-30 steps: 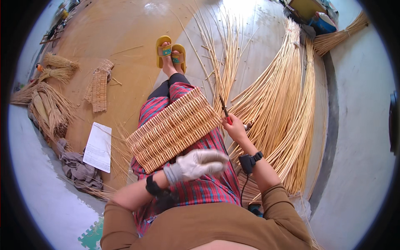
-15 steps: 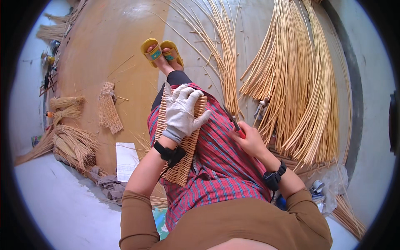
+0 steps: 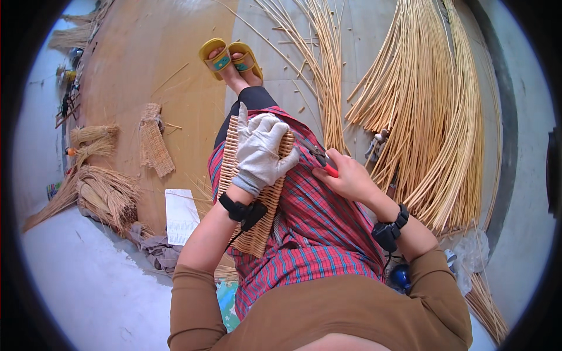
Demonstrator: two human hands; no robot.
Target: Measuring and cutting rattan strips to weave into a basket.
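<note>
A tapered, tightly woven wicker panel point(image 3: 257, 225) lies lengthwise on my lap, over a red and blue checked cloth point(image 3: 316, 225). My left hand point(image 3: 260, 152), in a pale work glove, holds the panel near its wide far end. Its fingers bend over the weave and the thumb sticks out past the right edge. In my bare right hand point(image 3: 348, 178) are red-handled cutters point(image 3: 329, 165), closed in my fingers. Their dark jaws point up and left toward the panel's right edge, a short gap from the glove. Whether the jaws touch a cane end is too small to tell.
Long peeled canes point(image 3: 421, 117) lie fanned out at the right, with a thinner bunch point(image 3: 328, 76) beside them. Another woven piece point(image 3: 153, 140) and a white sheet point(image 3: 181, 216) are on the floor at left, near tied straw-coloured bundles point(image 3: 108, 196). Short offcuts lie scattered.
My right hand has brought the cutters up and left, closer to the panel's right edge and the gloved hand. The left hand keeps its hold on the panel. The view has shifted slightly.
</note>
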